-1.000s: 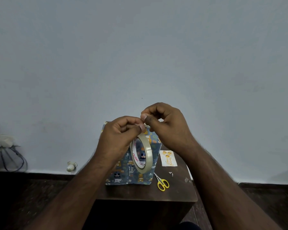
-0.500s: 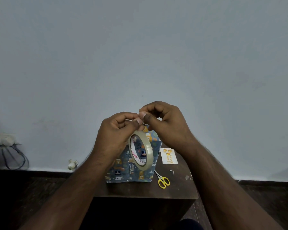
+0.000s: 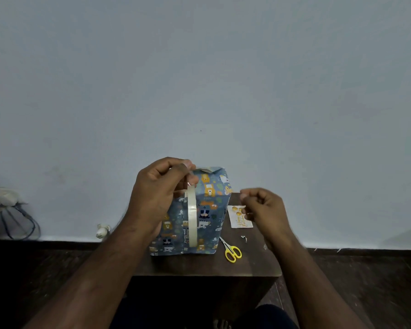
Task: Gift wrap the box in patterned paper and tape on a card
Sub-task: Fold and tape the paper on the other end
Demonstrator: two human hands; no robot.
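Far left, by the wall: a socket with cables (image 3: 8, 210) and a small white fitting (image 3: 103, 230) on the floor edge. Not part of the task.

Left hand (image 3: 157, 198): fingers curled round the tape roll (image 3: 191, 218), thumb and forefinger clamped at its top. The roll now shows edge-on; half a second ago its open face was turned toward the camera.

Centre: the box (image 3: 207, 210) stands on the table (image 3: 254, 264), fully covered in blue animal-print paper, with a tape tab at its top fold. The roll hangs in front of it; contact between them cannot be judged.

Change: a second ago both hands met above the roll, picking at the tape end. Now the right hand (image 3: 262, 207) has moved off to the right and down, with fingers pinched together. Judgement: a strip is being drawn out, or a short piece has come free. The tape is clear, so neither strip nor piece is visible.

Right of the box: the card (image 3: 241, 220) lies flat on the table, partly behind the right hand, not yet attached. Yellow-handled scissors (image 3: 231, 250) lie near the front, with paper scraps (image 3: 244, 238) beside them.

Status: wrapping looks done; taping the card remains.

Hidden: the box's far side and left face, the tape end, and the card's right edge.
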